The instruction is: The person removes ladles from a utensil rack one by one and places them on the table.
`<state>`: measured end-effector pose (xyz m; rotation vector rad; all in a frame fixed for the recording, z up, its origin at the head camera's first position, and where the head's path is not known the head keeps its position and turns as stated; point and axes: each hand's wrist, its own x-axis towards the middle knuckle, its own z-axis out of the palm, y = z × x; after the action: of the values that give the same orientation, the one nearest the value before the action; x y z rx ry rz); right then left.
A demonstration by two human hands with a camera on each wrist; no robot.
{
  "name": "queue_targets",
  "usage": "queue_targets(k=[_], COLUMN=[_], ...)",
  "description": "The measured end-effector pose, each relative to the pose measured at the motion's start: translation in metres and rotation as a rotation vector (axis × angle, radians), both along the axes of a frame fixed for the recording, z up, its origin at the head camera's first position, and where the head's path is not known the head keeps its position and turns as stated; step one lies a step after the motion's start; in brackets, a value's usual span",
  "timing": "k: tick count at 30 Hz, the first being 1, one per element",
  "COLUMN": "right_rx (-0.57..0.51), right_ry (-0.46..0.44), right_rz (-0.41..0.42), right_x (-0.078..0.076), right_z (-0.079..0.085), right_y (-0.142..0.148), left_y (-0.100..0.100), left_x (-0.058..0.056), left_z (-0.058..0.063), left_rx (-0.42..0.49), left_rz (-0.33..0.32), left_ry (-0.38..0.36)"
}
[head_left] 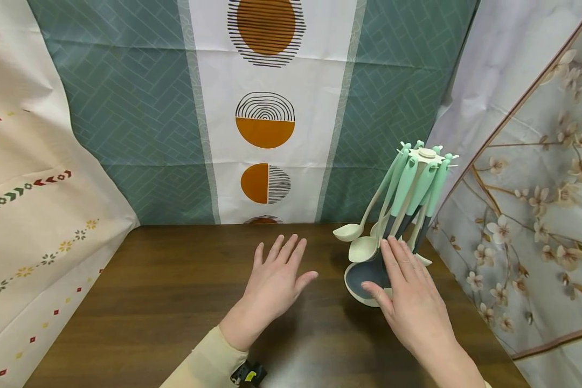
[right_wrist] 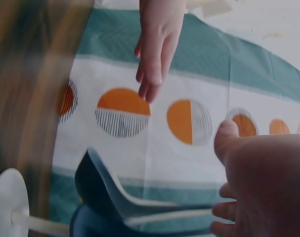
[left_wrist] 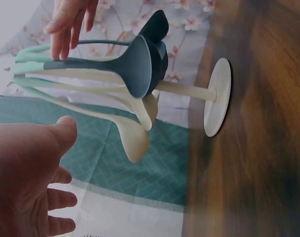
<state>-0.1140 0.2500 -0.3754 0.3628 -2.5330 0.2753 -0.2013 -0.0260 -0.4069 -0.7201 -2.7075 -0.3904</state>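
Observation:
On the right of the table stands a utensil stand (head_left: 427, 153) with several hanging kitchen utensils that have mint-green handle ends. A dark grey ladle (head_left: 364, 277) hangs at its front; its bowl shows clearly in the left wrist view (left_wrist: 137, 69). Cream ladles (head_left: 362, 249) hang beside it. My right hand (head_left: 412, 302), fingers straight, is in front of the stand and partly hides the utensils; in the left wrist view its fingertips are close to a dark handle, and contact is unclear. My left hand (head_left: 276, 285) hovers over the table with fingers spread, holding nothing.
The stand's round white base (left_wrist: 219, 98) rests on the brown wooden table (head_left: 174, 291). A green and white patterned cloth (head_left: 267, 156) hangs behind the table. Flowered cloth (head_left: 528, 226) borders the right side, and a cream embroidered cloth (head_left: 39, 215) the left.

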Motion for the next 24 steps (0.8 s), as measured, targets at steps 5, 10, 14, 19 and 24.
queue_targets(k=[5,10,14,19,24], right_rx=[-0.085,-0.175,-0.240,-0.306,-0.368], right_ry=[0.077,0.115,0.116,0.056,-0.041], right_rz=[-0.033,-0.095,-0.149,-0.210,-0.189], right_x=[-0.003,-0.003,-0.006,-0.017,-0.032], right_z=[0.000,-0.001,0.000,0.002,0.002], right_y=[0.020,0.034,0.046,0.062,0.075], left_y=[0.014,0.021,0.023,0.023,0.023], left_x=[0.000,0.002,0.001,-0.001,-0.003], left_z=[0.001,-0.004,-0.010,-0.017,-0.027], left_rx=[-0.009,-0.022,-0.020,-0.009,-0.008], left_rz=[-0.020,-0.026,-0.021,-0.013,-0.004], left_ry=[-0.003,0.000,0.009,0.008,-0.005])
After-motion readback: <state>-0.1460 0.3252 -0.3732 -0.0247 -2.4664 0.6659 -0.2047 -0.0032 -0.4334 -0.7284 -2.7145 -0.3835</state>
